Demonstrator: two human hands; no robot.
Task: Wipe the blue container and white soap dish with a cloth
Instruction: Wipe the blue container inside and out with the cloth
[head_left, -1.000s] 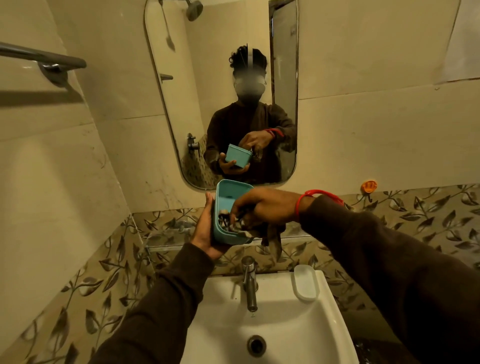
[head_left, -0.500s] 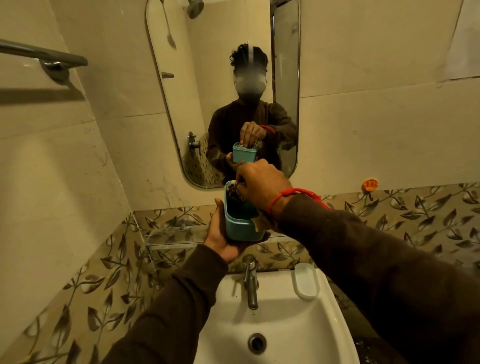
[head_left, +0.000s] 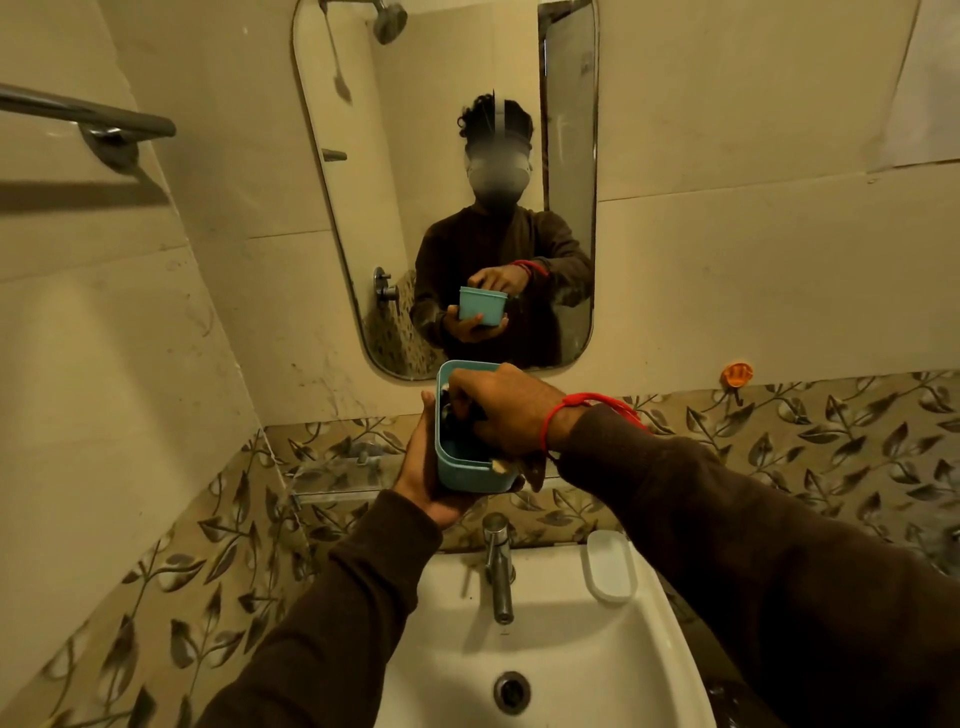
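The blue container (head_left: 470, 475) is up in the air over the sink (head_left: 540, 670), in front of the bottom edge of the mirror (head_left: 447, 171). It's a rounded rectangular tub, opening tilted up and toward the camera, long axis running away from the person toward the wall.

Inside it there's a dark cloth (head_left: 457, 415), bunched up against the far end, and a bit of it hangs out over the near right corner. Can't make out anything else in there, it's pretty dark.

Left hand (head_left: 421, 478) cups the tub from below and along its left side, palm under the bottom, fingers wrapped up the wall. Right hand (head_left: 506, 410) reaches in from the top right, fingers curled down into the opening and gripping the cloth, knuckles over the far rim. There's a red thread (head_left: 576, 410) on that wrist.

The white soap dish (head_left: 609, 566) sits flat on the sink's back right ledge, just right of the tap (head_left: 498, 566), long axis pointing toward the wall. It looks like nothing's in it, and neither hand is near it.
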